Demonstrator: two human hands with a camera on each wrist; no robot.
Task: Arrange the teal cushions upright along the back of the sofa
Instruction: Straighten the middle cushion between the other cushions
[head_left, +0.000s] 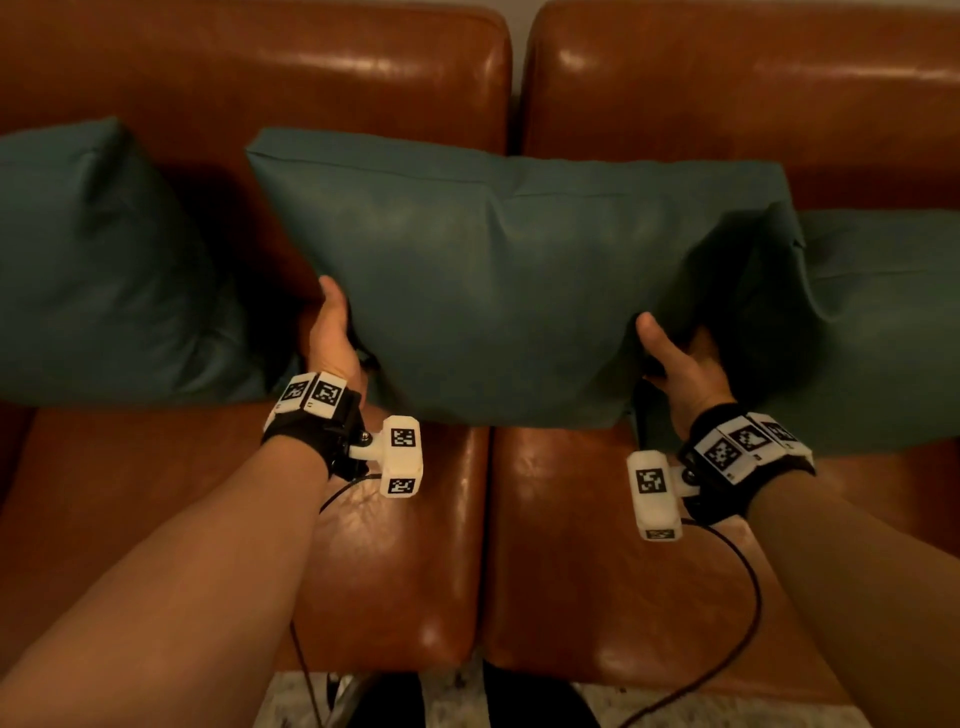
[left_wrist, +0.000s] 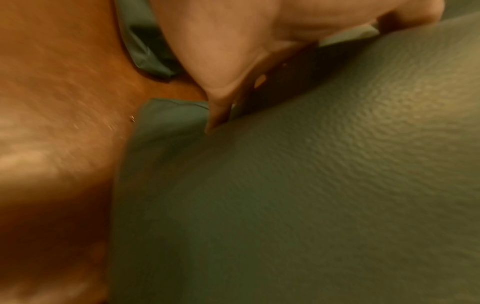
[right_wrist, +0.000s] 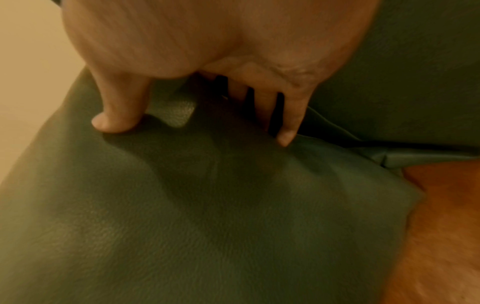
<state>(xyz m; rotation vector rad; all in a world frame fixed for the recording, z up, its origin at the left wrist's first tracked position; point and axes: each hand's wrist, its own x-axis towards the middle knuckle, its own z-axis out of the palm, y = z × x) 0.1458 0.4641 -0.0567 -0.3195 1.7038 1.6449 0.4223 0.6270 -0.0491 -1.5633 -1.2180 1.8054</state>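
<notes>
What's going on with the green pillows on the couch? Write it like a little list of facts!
sofa: brown leather sofa
cushions in view: three, all teal
middle cushion: held up by its two sides, in front of the sofa back
left hand: grips its left edge
right hand: grips its right edge
left cushion: leans on the sofa back
right cushion: partly behind the middle one

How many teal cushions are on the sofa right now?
3: left cushion against the sofa back; middle cushion gripped by left hand and right hand; right cushion partly behind it.
</notes>
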